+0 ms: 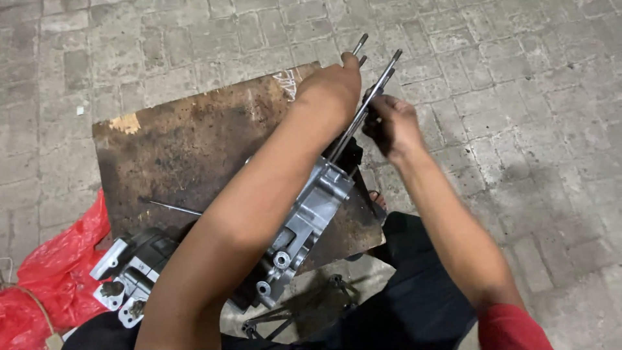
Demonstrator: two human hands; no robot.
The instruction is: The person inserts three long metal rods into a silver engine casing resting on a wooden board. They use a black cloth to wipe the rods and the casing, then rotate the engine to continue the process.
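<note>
Two hands: left hand [334,84] and right hand [392,123] both clamped on studs [363,107]
Studs: seated in engine case [304,220]
Case: on board [188,149], near edge

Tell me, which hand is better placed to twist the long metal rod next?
Probably the right hand. Its fingers already wrap the long stud rod partway up its length. The left hand rests over the rod tops, steadying them above the grey engine case.

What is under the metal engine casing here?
The engine casing rests on a stained brown board laid over paving bricks. A thin rod lies on the board beside it. The left forearm covers much of the casing, hiding the contact beneath.
</note>
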